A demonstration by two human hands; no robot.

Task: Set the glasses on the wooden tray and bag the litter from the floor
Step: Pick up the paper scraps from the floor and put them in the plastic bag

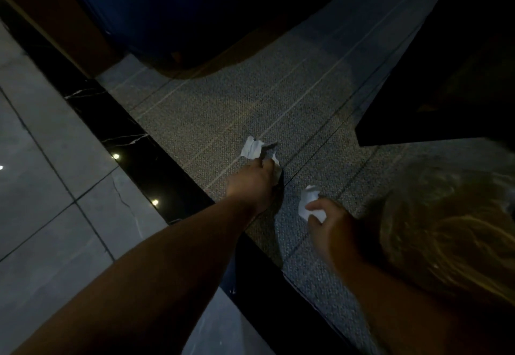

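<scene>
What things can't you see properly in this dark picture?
- Crumpled paper on the carpet: its near part is hidden behind the left hand.
- Second crumpled paper: partly covered by the right hand, which is blurred.
- Plastic bag: blurred and cut off by the right edge.
- Dark furniture at top right: too dark to identify.
- Glasses and wooden tray: not in view.

The carpet is grey with a fine speckled weave and thin pale lines that cross it. The two crumpled papers are white. The floor tiles are light grey with dark joints. Between tiles and carpet runs a black marble strip with white veins. The bag is clear with a yellowish shine. The furniture at the top is dark blue.
</scene>
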